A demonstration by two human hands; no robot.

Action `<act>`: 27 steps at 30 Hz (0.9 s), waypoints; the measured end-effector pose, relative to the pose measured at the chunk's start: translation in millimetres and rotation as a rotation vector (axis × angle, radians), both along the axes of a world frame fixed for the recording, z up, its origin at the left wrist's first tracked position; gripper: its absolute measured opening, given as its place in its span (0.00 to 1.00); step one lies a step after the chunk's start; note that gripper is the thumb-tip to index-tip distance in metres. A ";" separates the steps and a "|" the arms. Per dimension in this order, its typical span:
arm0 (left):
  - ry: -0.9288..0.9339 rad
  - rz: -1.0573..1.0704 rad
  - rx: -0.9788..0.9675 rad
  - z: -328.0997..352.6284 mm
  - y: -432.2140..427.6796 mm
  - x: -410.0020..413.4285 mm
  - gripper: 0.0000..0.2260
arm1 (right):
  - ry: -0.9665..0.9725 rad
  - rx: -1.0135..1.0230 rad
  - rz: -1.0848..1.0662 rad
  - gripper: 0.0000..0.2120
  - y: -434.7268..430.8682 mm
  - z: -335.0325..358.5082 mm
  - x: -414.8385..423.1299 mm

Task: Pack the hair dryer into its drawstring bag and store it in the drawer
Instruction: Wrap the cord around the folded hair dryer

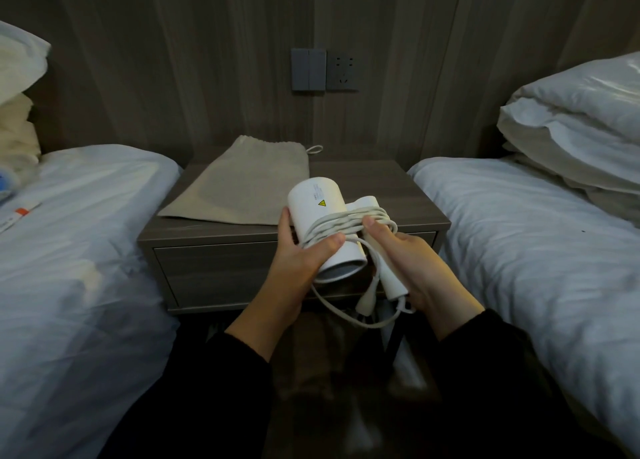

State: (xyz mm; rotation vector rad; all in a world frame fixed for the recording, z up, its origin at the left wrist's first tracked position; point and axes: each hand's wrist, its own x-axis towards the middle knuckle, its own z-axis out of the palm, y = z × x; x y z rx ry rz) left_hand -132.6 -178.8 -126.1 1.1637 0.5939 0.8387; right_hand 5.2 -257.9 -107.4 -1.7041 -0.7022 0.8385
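A white hair dryer [317, 202] is held over the front of the nightstand, its white cord [341, 221] wound around the barrel and folded handle. My left hand [304, 254] grips the barrel from the left, thumb pressing the coils. My right hand [405, 261] holds the handle and cord from the right. A loose loop of cord and the plug [367, 301] hang below. The beige drawstring bag [242, 184] lies flat and empty on the nightstand, its mouth toward the wall. The drawer [214, 271] in the nightstand front is shut.
The grey nightstand [415, 195] stands between two beds with white sheets, one on the left [86, 250] and one on the right [519, 243]. Pillows [581, 122] are stacked on the right bed. A switch and socket panel [325, 70] sits on the wooden wall behind.
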 end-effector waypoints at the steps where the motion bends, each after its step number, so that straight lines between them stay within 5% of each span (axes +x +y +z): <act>1: -0.021 0.007 0.002 -1.0 0.7 0.5 0.39 | -0.019 -0.011 0.016 0.23 -0.2 0.4 -0.5; 6: -0.094 0.067 -0.020 -4.4 0.0 1.8 0.38 | 0.033 -0.041 0.111 0.31 5.4 -5.4 -0.8; 10: -0.088 0.103 -0.014 -5.3 2.8 0.2 0.32 | 0.408 0.043 0.240 0.25 8.0 -11.6 2.2; 16: -0.034 0.169 -0.054 -4.2 15.4 -4.1 0.36 | 0.833 0.122 0.359 0.37 5.8 -28.0 23.0; 19: -0.068 0.169 -0.153 -1.0 19.7 -5.2 0.35 | 0.880 0.151 0.430 0.24 2.5 -41.3 26.0; 22: -0.177 0.118 -0.234 0.1 21.3 -7.1 0.30 | 0.792 0.200 0.578 0.33 1.1 -54.8 25.1; 27: -0.218 0.100 -0.247 -5.1 22.5 -6.5 0.28 | 0.790 0.303 0.710 0.23 4.6 -64.2 17.4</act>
